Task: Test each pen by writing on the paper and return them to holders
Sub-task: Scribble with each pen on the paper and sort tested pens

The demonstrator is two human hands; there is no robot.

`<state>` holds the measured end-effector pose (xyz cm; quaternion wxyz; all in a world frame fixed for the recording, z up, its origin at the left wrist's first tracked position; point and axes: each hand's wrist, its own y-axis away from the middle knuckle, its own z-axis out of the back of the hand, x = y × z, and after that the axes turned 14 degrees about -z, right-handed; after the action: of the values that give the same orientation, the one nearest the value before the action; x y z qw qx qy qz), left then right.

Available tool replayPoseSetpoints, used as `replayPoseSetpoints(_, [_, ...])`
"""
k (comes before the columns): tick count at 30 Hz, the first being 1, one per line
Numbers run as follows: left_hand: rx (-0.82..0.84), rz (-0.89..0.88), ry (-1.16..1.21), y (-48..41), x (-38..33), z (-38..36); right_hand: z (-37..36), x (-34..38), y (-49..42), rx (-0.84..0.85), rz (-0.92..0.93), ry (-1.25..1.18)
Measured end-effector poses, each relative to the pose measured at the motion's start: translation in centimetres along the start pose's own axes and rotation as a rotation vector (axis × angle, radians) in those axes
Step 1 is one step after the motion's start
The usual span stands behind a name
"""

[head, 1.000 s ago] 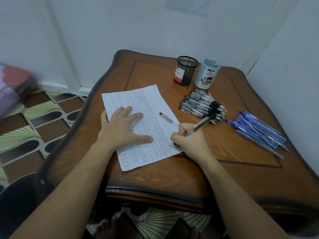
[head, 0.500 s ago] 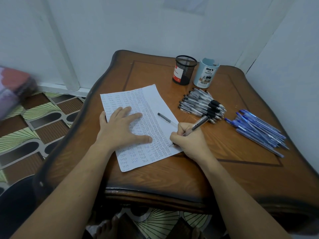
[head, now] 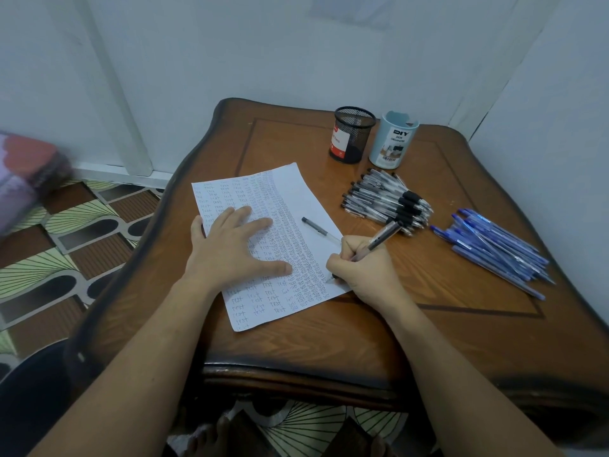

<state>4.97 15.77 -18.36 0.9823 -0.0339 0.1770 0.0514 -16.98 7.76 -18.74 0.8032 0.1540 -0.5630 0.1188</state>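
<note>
A white paper (head: 296,192) covered with rows of small handwriting lies on the wooden table (head: 329,338). My left hand (head: 230,252) presses flat on the paper with fingers spread. My right hand (head: 362,268) grips a black pen (head: 382,237), its tip down on the paper's right edge. A loose pen cap (head: 318,228) lies on the blank part of the sheet. A heap of black pens (head: 385,199) and a heap of blue pens (head: 494,249) lie to the right. A black mesh holder (head: 352,135) and a pale blue holder (head: 393,140) stand at the back.
White walls close in behind the table and along its right side. Patterned floor tiles (head: 66,225) show to the left, with a blurred coloured bundle (head: 23,173) at the far left. My feet show below the table's front edge.
The right hand and pen tip have shifted only slightly on the paper while writing. The left hand stays in place on the sheet.
</note>
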Motion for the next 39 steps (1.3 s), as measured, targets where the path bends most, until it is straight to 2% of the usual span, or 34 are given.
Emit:
replayPoseSetpoints(21, [0.006,-0.003,-0.007,-0.2,0.2,-0.1,0.3,-0.1,-0.2,0.025,-0.012,-0.001])
replayPoseSetpoints(25, [0.002,0.001,-0.004,-0.2,0.1,-0.1,0.6,0.2,-0.6,-0.024,-0.069,-0.142])
replayPoseSetpoints(28, [-0.001,0.0,0.012,-0.1,0.0,0.0,1.0,0.9,-0.6,0.023,-0.108,-0.234])
replayPoseSetpoints(32, [-0.002,0.004,0.018,0.0,-0.1,0.1,1.3,1.6,-0.5,0.131,-0.133,-0.199])
replayPoseSetpoints(35, [0.002,0.003,0.015,0.0,0.0,0.2,1.0,1.9,-0.7,0.121,-0.118,-0.126])
replayPoseSetpoints(39, [0.009,0.007,0.025,0.0,-0.2,0.2,0.6,2.4,-0.6,0.133,-0.146,-0.212])
